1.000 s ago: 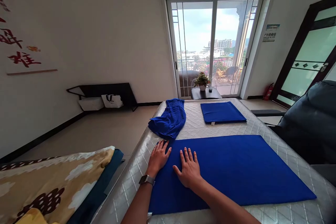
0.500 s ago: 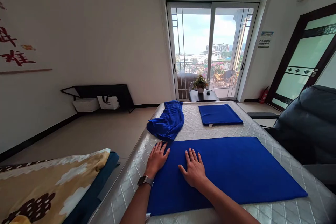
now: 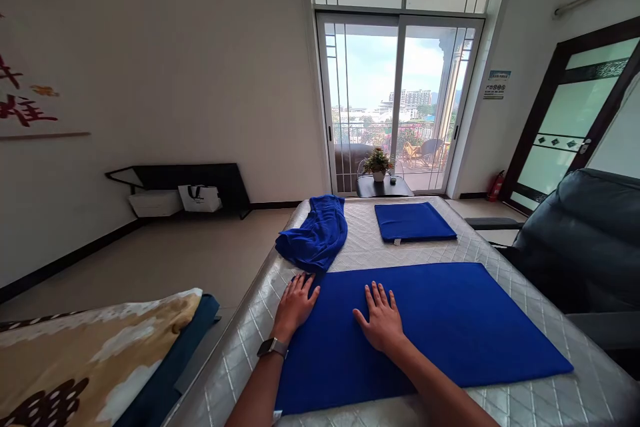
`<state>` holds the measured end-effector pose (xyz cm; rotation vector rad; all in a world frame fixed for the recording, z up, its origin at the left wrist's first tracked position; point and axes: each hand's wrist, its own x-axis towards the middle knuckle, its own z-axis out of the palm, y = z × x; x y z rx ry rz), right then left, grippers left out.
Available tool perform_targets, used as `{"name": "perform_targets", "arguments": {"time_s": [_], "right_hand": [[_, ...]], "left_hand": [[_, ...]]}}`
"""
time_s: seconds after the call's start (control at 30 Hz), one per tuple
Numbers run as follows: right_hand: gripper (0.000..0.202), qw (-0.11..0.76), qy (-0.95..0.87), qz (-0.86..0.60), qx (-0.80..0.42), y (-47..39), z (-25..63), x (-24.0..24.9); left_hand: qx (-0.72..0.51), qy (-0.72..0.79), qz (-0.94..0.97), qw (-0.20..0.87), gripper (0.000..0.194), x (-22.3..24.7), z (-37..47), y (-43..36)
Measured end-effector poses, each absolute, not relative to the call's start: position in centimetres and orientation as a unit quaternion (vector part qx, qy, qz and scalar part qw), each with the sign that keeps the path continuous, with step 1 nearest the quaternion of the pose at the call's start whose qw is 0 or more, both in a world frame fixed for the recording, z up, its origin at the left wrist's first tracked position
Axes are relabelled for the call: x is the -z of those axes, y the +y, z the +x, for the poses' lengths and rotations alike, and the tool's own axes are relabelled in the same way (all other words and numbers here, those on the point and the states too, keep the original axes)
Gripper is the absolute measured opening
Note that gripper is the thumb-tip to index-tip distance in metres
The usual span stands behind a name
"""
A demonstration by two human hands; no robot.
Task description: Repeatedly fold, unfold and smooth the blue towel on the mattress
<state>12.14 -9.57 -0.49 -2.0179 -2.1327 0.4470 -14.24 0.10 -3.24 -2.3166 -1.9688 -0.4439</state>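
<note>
A blue cloth (image 3: pixel 450 320) lies spread flat in a long rectangle on the quilted silver mattress (image 3: pixel 245 353). My left hand (image 3: pixel 296 303), below a wristwatch, rests on the cloth's far left corner with its fingers stretched out. Flat on the cloth to its right lies my right hand (image 3: pixel 383 320), fingers spread. Just beyond my left fingertips is a crumpled blue cloth (image 3: pixel 317 233). Farther back on the mattress sits a neatly folded blue cloth (image 3: pixel 415 221) with a small white tag on its near edge.
A patterned blanket (image 3: pixel 110 353) covers something at the lower left. To the right stands a dark leather armchair (image 3: pixel 585 247). Beyond the mattress, a small table (image 3: pixel 385 188) holds a potted plant (image 3: pixel 378 163) before glass sliding doors. A low black bench (image 3: pixel 200 177) is by the wall.
My right hand has slid a little to the right across the spread cloth, away from my left hand. My left hand stays at the corner. The camera view has shifted slightly.
</note>
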Motion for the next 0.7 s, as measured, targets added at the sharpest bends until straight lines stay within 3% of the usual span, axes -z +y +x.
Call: {"name": "perform_targets", "arguments": {"time_s": [0.7], "right_hand": [[0.082,0.064,-0.685,-0.714,-0.131,-9.0,16.6,0.8]], "left_hand": [[0.134,-0.637,-0.758,0.033,0.058,3.3,-14.4,0.4]]}}
